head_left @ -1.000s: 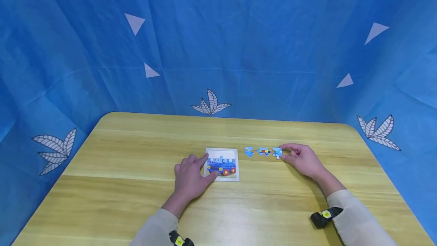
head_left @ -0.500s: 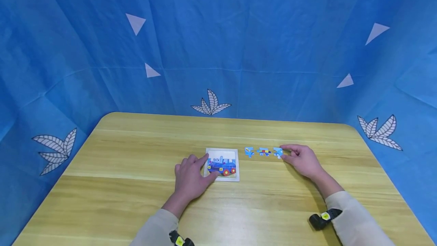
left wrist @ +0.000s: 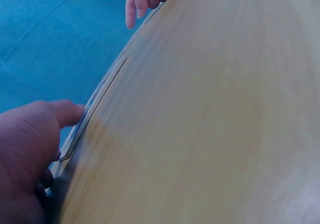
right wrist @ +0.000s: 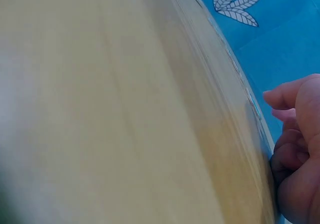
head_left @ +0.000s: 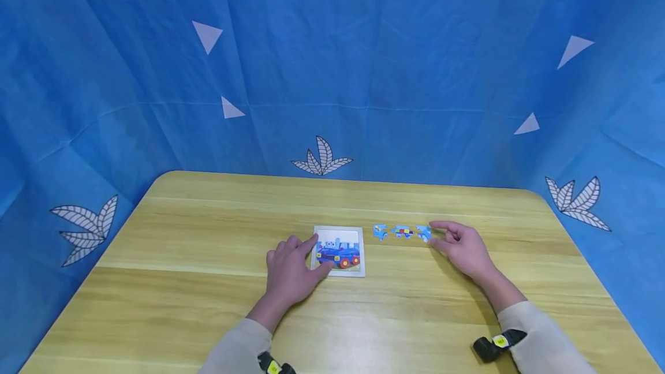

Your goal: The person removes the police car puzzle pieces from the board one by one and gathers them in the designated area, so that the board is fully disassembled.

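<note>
In the head view, my left hand [head_left: 290,270] rests over the left side of a small square puzzle tray [head_left: 362,267], with thumb and index finger spread apart on it. A blue vehicle with eyes and red wheels fills the tray's lower part; its upper strip is white. To the tray's right, several fingers of my right hand [head_left: 464,247] lie by the rightmost light-blue puzzle piece [head_left: 423,232], index and thumb tips at its right edge. Left of that piece lie a multicoloured puzzle piece [head_left: 402,231] and another light-blue puzzle piece [head_left: 380,231].
A wooden table [head_left: 182,235] carries everything, its far edge running along a blue curtain [head_left: 415,74] printed with white leaves and triangles. Both wrists wear black cameras. The wrist views show mainly the tabletop, with the tray and pieces hardly visible.
The rightmost piece has shifted very slightly right, and my right thumb and index finger now sit a little wider at its edge. My left hand stays on the tray.
</note>
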